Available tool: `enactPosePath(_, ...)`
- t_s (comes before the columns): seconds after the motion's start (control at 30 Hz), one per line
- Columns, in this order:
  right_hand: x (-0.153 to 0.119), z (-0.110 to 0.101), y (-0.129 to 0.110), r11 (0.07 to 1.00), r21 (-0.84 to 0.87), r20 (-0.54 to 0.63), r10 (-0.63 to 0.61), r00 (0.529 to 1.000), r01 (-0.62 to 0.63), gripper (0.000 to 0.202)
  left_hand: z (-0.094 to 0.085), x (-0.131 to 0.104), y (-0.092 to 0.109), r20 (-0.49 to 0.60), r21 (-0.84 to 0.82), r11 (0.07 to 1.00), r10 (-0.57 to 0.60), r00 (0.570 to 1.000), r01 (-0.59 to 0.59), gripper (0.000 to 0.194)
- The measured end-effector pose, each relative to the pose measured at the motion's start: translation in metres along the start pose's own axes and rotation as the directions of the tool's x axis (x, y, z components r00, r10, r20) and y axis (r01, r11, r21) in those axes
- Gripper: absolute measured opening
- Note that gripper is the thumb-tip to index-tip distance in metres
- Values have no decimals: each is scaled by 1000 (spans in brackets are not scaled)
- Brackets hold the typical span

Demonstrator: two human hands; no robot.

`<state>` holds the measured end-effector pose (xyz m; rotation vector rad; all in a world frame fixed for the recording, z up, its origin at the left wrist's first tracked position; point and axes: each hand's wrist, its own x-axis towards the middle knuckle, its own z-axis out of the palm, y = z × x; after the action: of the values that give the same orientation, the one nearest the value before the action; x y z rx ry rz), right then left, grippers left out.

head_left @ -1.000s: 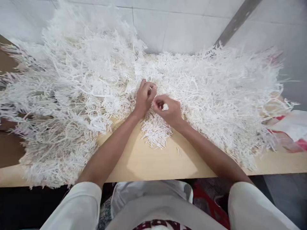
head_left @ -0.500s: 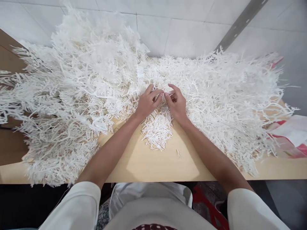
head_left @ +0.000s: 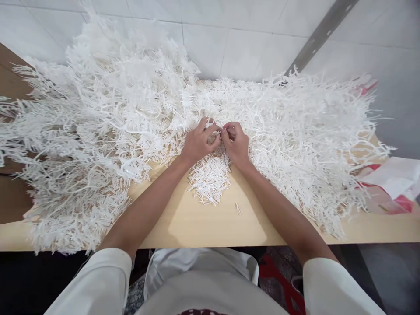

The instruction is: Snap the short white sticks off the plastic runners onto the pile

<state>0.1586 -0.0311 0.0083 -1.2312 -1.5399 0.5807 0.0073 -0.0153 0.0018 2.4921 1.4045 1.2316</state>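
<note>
My left hand (head_left: 199, 142) is closed on a small white branched piece, its thumb and fingers curled around it. Close beside it, my right hand (head_left: 235, 142) pinches at the same spot, its fingertips nearly touching the left ones; what it grips is too small to make out. Just below both hands lies a small heap of short white sticks (head_left: 210, 179) on the wooden table (head_left: 210, 225). White branched strands are piled high on the left (head_left: 108, 96) and spread wide on the right (head_left: 295, 131).
A few loose sticks (head_left: 238, 208) lie right of the small heap. A red and white plastic bag (head_left: 390, 183) is at the right end. Brown cardboard (head_left: 13, 197) stands at the left edge. Behind are a tiled wall (head_left: 249, 48) and a slanted metal bar (head_left: 318, 39).
The fingers of my right hand have curled in and closed near the left fingertips. The whole view has shifted slightly, so the scene sits a little further left.
</note>
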Motion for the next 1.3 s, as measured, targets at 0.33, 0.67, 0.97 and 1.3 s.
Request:
enactPosePath(0.33, -1, -1, -1, 1000, -15, 63, -25, 998, 26, 18, -1, 1, -1, 35, 38, 999, -37, 999, 35, 44)
enactPosePath(0.67, 5, 1, 9, 989, -100, 53, -101, 993, 106, 24, 7, -2, -5, -21, 57, 998, -10, 1000, 11, 50)
enactPosePath(0.97, 4, 3, 17, 960, -155, 70, -226, 972, 234, 21, 4, 0, -2, -3, -22, 994, -106, 994, 106, 53)
enactPosePath(1.3, -3, -2, 9, 915, -268, -85, -335, 938, 302, 21, 7, -1, 4, 7, 7, 999, -52, 999, 52, 49)
